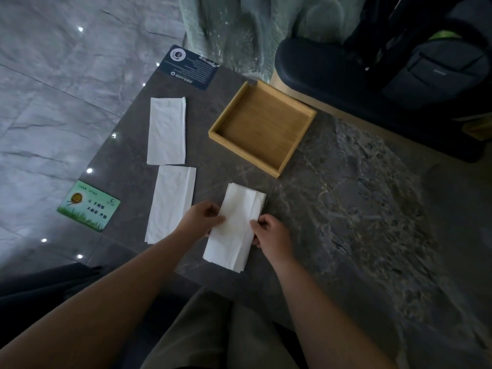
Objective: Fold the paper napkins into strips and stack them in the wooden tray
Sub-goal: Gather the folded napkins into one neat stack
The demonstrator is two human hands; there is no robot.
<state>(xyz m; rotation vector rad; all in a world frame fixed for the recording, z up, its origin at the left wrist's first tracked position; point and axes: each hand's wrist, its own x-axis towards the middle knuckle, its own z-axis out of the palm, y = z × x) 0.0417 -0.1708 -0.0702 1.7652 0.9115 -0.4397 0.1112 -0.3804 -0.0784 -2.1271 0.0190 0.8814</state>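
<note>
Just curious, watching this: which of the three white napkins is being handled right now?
The nearest napkin, below the wooden tray: left hand and right hand grip its sides. The other two napkins lie untouched.

Dim, soft, wide-angle edge distortion.

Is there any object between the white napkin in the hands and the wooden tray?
Nothing visible. The white paper napkin, held by the left hand and right hand, faces only bare dark stone table up to the empty square wooden tray.
</note>
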